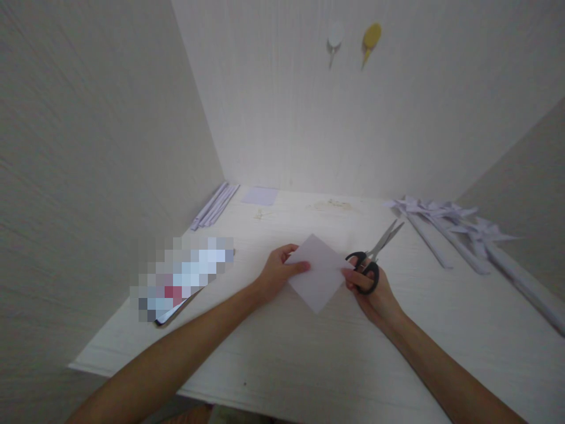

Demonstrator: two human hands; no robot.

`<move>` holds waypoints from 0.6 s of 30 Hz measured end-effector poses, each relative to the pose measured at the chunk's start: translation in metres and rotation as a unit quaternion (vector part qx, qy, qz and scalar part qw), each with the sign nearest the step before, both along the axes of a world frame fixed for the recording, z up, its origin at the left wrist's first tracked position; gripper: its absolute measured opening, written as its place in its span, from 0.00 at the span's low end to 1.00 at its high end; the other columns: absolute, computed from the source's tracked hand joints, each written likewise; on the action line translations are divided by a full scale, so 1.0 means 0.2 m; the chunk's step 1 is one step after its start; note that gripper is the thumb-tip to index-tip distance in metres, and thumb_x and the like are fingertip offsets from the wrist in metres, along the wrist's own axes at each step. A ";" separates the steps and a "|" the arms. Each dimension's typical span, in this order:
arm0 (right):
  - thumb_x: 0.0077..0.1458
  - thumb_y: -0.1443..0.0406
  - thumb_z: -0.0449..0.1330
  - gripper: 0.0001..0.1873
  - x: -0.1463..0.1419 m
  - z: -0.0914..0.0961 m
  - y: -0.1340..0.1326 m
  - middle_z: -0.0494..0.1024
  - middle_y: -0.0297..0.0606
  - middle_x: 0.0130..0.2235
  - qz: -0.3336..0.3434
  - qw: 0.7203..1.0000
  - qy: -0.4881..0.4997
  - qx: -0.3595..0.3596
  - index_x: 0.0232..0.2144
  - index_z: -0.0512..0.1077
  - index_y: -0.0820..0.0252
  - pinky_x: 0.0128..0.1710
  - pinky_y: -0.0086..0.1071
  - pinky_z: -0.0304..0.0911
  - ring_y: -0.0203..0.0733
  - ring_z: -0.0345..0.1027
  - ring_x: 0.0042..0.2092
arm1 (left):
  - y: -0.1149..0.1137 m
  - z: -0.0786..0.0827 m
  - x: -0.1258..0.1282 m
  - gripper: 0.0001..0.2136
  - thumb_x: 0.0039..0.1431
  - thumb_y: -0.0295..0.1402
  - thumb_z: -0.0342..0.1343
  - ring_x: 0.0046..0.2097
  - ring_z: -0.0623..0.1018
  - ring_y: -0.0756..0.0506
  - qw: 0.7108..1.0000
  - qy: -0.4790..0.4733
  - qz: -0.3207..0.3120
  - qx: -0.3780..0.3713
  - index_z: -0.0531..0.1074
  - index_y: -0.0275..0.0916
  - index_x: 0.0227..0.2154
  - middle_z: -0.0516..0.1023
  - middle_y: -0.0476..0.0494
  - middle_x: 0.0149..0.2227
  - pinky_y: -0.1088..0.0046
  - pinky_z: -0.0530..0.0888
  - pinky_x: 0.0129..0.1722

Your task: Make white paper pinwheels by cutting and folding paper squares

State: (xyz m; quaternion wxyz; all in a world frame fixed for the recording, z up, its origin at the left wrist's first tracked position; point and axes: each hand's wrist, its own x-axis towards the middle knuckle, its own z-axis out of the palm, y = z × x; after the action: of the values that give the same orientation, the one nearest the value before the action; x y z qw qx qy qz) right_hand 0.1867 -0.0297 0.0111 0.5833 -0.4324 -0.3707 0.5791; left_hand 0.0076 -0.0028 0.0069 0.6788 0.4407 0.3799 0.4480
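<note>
White paper (316, 288) is held inside the table edge (238, 401).

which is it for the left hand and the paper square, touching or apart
Touching: the head view shows the left hand with its thumb lying over the left part of the paper square.

A square white paper sheet (316, 282) sits between the left hand (279, 272) and the right hand (373, 297), over the white tabletop (265, 347). Black-handled metal scissors (383, 247) lie in the right hand, blades pointing away. Left of the left hand lies a flat rectangular phone (189, 280); farther beyond, slim white paper sticks (216, 206) — and, right of these, a pale square paper piece (260, 196). White paper pinwheels (481, 234) lie beyond the right hand, rightward. On the pale wall (300, 118) past both hands: a round white hook (335, 35) left of a round yellow hook (372, 36).
</note>
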 end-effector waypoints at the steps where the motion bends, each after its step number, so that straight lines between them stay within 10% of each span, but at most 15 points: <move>1: 0.33 0.69 0.64 0.11 0.00 0.00 0.00 0.59 0.24 0.16 0.000 1.000 0.006 0.000 0.21 0.65 0.60 0.17 0.22 0.47 0.25 0.51 0.18 | 0.00 0.00 0.00 0.15 0.36 0.30 0.61 0.25 0.73 0.51 1.000 -0.008 -0.004 -0.002 0.65 0.34 0.29 0.73 0.48 0.26 0.75 0.68 0.25; 18: 0.33 0.65 0.64 0.14 0.00 -0.01 0.00 0.57 0.24 0.15 0.010 0.998 -0.062 0.003 0.21 0.61 0.60 0.16 0.25 0.40 0.27 0.47 0.17 | 0.00 0.03 -0.01 0.20 0.32 0.26 0.63 0.28 0.74 0.48 0.998 -0.027 -0.054 -0.021 0.65 0.34 0.33 0.75 0.45 0.27 0.71 0.70 0.30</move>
State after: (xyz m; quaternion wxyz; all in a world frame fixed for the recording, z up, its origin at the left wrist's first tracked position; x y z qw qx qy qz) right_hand 0.1868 -0.0304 0.0097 0.5549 -0.4620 -0.4119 0.5559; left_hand 0.0063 -0.0038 0.0129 0.7207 0.4342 0.3467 0.4145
